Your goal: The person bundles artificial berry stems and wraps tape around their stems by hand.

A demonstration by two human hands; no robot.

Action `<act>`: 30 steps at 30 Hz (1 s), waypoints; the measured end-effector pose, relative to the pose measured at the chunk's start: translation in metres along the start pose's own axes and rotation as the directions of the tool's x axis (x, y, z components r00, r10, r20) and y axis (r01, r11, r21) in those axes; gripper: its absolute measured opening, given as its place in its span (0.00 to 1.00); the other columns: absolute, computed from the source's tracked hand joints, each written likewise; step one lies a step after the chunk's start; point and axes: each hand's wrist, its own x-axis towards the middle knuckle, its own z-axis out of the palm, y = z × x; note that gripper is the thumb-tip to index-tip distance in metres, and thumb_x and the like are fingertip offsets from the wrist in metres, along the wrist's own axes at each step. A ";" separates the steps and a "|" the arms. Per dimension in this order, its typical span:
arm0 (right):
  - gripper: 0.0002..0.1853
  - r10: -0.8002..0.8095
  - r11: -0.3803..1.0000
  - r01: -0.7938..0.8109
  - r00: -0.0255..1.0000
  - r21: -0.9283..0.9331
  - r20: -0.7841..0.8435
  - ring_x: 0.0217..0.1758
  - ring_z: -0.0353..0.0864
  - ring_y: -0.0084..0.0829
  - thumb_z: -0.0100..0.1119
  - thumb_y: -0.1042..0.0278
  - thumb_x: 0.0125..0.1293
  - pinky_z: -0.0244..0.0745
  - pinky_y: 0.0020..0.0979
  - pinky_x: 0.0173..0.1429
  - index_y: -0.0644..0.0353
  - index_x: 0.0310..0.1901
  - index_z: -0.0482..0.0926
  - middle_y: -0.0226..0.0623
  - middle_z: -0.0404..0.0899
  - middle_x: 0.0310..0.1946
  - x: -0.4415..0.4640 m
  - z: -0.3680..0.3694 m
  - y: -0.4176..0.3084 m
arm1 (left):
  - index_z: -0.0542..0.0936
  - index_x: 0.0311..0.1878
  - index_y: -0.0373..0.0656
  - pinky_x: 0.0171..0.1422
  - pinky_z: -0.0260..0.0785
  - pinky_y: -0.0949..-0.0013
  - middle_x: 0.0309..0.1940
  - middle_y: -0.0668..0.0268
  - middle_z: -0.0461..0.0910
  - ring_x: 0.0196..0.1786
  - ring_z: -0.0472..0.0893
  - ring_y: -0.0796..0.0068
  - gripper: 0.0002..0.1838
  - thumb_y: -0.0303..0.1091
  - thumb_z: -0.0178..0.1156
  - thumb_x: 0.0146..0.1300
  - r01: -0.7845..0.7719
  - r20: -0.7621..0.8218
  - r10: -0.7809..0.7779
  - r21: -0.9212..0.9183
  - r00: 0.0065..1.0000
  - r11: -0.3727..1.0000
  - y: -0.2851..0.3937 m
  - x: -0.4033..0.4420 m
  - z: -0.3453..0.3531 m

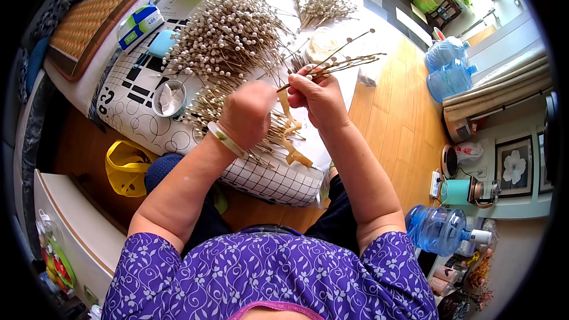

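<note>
Brown stems (355, 61) sit over the patterned cloth (267, 185), pinched between thumb and fingers of your right hand (320, 98). Your left hand (252, 112) curls beside them, too blurred to tell its hold. Near both lies a tan strip (298, 156); beyond, a white-tipped pile (228, 32).

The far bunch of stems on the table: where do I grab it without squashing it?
I'd pinch the far bunch of stems near its narrow bottom, coming from the near side. The thin stems gather together there, while the pale heads fan out the other way, so they'd probably stay unsquashed.
</note>
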 end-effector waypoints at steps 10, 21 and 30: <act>0.07 -0.011 1.000 0.011 1.000 -0.014 -0.009 0.18 0.76 0.23 0.59 0.71 0.56 0.74 0.22 0.22 0.64 0.28 0.72 0.35 0.75 0.19 -0.001 0.003 0.002 | 0.74 0.37 0.35 0.38 0.69 0.62 0.28 0.55 0.75 0.33 0.76 0.55 0.10 0.19 0.53 0.49 0.054 -0.082 -0.057 -0.037 0.995 0.998 -0.002 0.000 0.002; 0.07 0.008 1.000 -0.007 0.999 -0.031 0.032 0.18 0.75 0.21 0.59 0.71 0.55 0.72 0.21 0.22 0.62 0.27 0.71 0.34 0.75 0.19 -0.001 0.002 0.001 | 0.76 0.38 0.33 0.39 0.69 0.63 0.31 0.55 0.77 0.34 0.76 0.57 0.12 0.17 0.52 0.49 -0.001 -0.058 -0.008 -0.150 0.998 0.989 -0.007 0.004 -0.002; 0.08 0.031 0.998 -0.025 0.995 -0.066 0.093 0.18 0.74 0.18 0.61 0.67 0.56 0.71 0.18 0.23 0.60 0.32 0.73 0.30 0.75 0.19 0.001 -0.003 0.006 | 0.75 0.34 0.32 0.37 0.69 0.64 0.29 0.53 0.76 0.33 0.76 0.55 0.05 0.19 0.52 0.52 0.144 0.007 -0.152 -0.366 0.988 0.919 -0.006 0.002 0.001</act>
